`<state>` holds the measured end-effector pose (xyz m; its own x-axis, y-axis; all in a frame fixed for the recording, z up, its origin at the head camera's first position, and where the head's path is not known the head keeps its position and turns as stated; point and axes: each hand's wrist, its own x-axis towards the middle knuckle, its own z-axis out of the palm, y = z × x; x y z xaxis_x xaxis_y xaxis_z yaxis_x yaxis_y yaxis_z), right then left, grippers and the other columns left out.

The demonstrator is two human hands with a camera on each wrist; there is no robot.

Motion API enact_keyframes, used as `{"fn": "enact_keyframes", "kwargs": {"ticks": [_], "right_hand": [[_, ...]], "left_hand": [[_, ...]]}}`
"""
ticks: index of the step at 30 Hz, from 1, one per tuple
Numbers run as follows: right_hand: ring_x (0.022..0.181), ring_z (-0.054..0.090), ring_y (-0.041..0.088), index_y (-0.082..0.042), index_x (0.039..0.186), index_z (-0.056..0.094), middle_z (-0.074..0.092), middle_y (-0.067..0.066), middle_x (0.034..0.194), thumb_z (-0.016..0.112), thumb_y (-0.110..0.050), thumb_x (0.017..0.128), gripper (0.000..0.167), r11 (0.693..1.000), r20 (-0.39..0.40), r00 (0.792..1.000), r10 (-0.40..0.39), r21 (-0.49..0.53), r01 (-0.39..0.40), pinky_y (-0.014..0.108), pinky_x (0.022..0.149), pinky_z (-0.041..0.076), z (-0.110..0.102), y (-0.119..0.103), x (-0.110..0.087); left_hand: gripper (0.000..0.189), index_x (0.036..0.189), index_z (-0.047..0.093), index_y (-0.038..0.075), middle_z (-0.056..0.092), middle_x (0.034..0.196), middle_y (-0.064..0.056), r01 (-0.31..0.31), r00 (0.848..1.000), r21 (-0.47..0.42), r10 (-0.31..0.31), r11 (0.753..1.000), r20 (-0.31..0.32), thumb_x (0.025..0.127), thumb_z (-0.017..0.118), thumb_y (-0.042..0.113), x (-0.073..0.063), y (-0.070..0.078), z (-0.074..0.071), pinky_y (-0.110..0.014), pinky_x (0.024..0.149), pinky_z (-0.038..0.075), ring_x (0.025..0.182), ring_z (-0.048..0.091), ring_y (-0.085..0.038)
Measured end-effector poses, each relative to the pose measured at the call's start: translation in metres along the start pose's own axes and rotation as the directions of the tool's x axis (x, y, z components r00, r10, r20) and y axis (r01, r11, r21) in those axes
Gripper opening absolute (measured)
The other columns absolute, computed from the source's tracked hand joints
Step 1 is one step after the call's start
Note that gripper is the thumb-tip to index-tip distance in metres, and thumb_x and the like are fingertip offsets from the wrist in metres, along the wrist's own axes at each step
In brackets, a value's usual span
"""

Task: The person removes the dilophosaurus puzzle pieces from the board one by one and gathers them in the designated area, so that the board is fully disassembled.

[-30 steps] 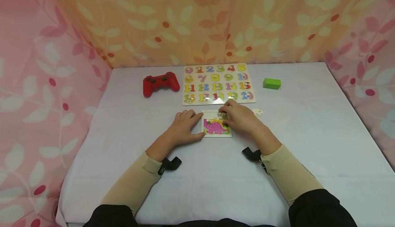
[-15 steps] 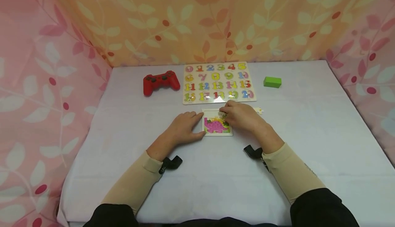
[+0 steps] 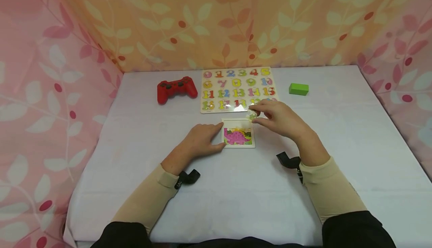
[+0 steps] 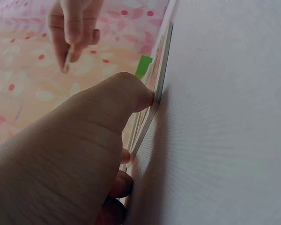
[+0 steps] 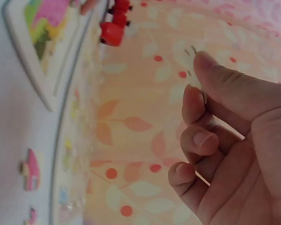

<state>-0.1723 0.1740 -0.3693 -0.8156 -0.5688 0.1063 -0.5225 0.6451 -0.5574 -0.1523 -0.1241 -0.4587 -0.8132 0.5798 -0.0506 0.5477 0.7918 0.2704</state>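
Observation:
A small jigsaw puzzle board (image 3: 238, 146) with a white frame and a pink dinosaur picture lies in the middle of the table. The picture's lower part is filled with pieces; its upper strip is pale. My left hand (image 3: 203, 139) touches the board's left side, thumb at the near corner and index finger at the far one. Above the board's far right corner, my right hand (image 3: 281, 120) pinches a light jigsaw piece (image 3: 251, 116) between thumb and index finger. The right wrist view shows that hand (image 5: 239, 126) raised, its other fingers curled.
Behind the puzzle lies a number board (image 3: 236, 90). A red game controller (image 3: 177, 89) is at the back left, a green block (image 3: 298, 89) at the back right. Loose jigsaw pieces (image 5: 33, 169) lie on the table in the right wrist view. Patterned curtains surround the table.
My right hand has lifted off the puzzle's upper right, moving up and to the right with the jigsaw piece in its fingers. The left hand stays against the frame.

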Motion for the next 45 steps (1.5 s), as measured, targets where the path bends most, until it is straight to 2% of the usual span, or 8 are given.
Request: {"fn": "enact_keyframes", "kwargs": {"ticks": [6, 9, 19, 27, 33, 36, 40, 45], "right_hand": [[0.078, 0.051, 0.016, -0.005, 0.130, 0.070, 0.061, 0.000, 0.106, 0.080, -0.009, 0.090, 0.042, 0.991, -0.101, 0.990, -0.102, 0.081, 0.110, 0.027, 0.066, 0.044, -0.024, -0.001, -0.013], [0.080, 0.051, 0.014, -0.003, 0.131, 0.070, 0.057, 0.002, 0.110, 0.079, -0.002, 0.088, 0.044, 0.985, -0.143, 0.980, -0.139, 0.085, 0.152, 0.025, 0.068, 0.043, -0.035, 0.002, -0.020], [0.086, 0.046, 0.011, 0.001, 0.126, 0.071, 0.059, 0.006, 0.109, 0.074, 0.011, 0.087, 0.041, 0.984, -0.255, 0.958, -0.130, 0.085, 0.156, 0.023, 0.073, 0.036, -0.063, 0.021, -0.042], [0.090, 0.049, 0.010, -0.002, 0.130, 0.070, 0.057, 0.002, 0.113, 0.070, 0.007, 0.092, 0.039, 0.988, -0.252, 0.968, 0.014, 0.154, 0.026, 0.019, 0.077, 0.037, -0.080, 0.041, -0.057], [0.093, 0.051, 0.009, -0.004, 0.130, 0.070, 0.060, -0.003, 0.105, 0.069, 0.000, 0.096, 0.034, 0.981, -0.220, 0.968, 0.120, 0.177, -0.082, 0.016, 0.078, 0.038, -0.087, 0.062, -0.066], [0.094, 0.055, 0.003, -0.002, 0.132, 0.068, 0.064, -0.011, 0.106, 0.068, -0.005, 0.098, 0.035, 0.965, -0.172, 0.968, 0.184, 0.219, -0.145, 0.012, 0.081, 0.040, -0.089, 0.072, -0.071], [0.101, 0.058, -0.004, -0.001, 0.140, 0.062, 0.066, -0.020, 0.114, 0.065, -0.014, 0.102, 0.041, 0.922, -0.075, 0.953, 0.294, 0.284, -0.263, 0.010, 0.085, 0.041, -0.089, 0.088, -0.075], [0.098, 0.057, 0.002, -0.002, 0.143, 0.059, 0.069, -0.016, 0.110, 0.063, -0.020, 0.103, 0.043, 0.895, 0.011, 0.930, 0.368, 0.267, -0.358, 0.016, 0.082, 0.042, -0.084, 0.111, -0.076]], "left_hand": [[0.078, 0.152, 0.049, 0.005, 0.069, 0.129, -0.010, -0.007, 1.000, -0.001, 0.007, 1.000, -0.020, 0.092, 0.064, 0.053, 0.000, -0.001, 0.000, -0.041, 0.097, 0.050, 0.115, 0.066, -0.023], [0.078, 0.152, 0.049, 0.006, 0.069, 0.129, -0.010, -0.009, 1.000, -0.003, 0.009, 1.000, -0.019, 0.092, 0.064, 0.053, 0.000, 0.000, 0.000, -0.041, 0.098, 0.049, 0.115, 0.065, -0.023], [0.078, 0.154, 0.047, 0.008, 0.066, 0.133, -0.008, 0.005, 1.000, -0.003, -0.005, 1.000, 0.017, 0.093, 0.063, 0.054, 0.000, -0.001, 0.001, -0.041, 0.101, 0.047, 0.119, 0.063, -0.022], [0.079, 0.153, 0.048, 0.007, 0.068, 0.129, -0.009, -0.006, 1.000, -0.004, 0.006, 1.000, -0.001, 0.093, 0.064, 0.054, 0.000, -0.002, 0.000, -0.041, 0.098, 0.049, 0.113, 0.064, -0.022], [0.078, 0.153, 0.049, 0.007, 0.068, 0.129, -0.009, -0.004, 1.000, -0.013, 0.004, 1.000, -0.014, 0.092, 0.065, 0.053, 0.000, -0.002, 0.003, -0.040, 0.098, 0.049, 0.113, 0.065, -0.022], [0.078, 0.152, 0.049, 0.007, 0.068, 0.131, -0.009, 0.000, 1.000, -0.015, 0.000, 1.000, -0.015, 0.092, 0.065, 0.053, 0.000, -0.002, 0.003, -0.041, 0.099, 0.049, 0.116, 0.064, -0.023], [0.077, 0.152, 0.050, 0.007, 0.067, 0.132, -0.009, 0.002, 1.000, -0.020, -0.002, 1.000, -0.014, 0.092, 0.065, 0.053, 0.000, -0.002, 0.003, -0.041, 0.100, 0.048, 0.118, 0.064, -0.023], [0.078, 0.152, 0.049, 0.007, 0.067, 0.133, -0.009, 0.002, 1.000, -0.027, -0.002, 1.000, -0.012, 0.092, 0.066, 0.053, 0.000, -0.001, 0.002, -0.041, 0.101, 0.048, 0.119, 0.063, -0.023]]}}
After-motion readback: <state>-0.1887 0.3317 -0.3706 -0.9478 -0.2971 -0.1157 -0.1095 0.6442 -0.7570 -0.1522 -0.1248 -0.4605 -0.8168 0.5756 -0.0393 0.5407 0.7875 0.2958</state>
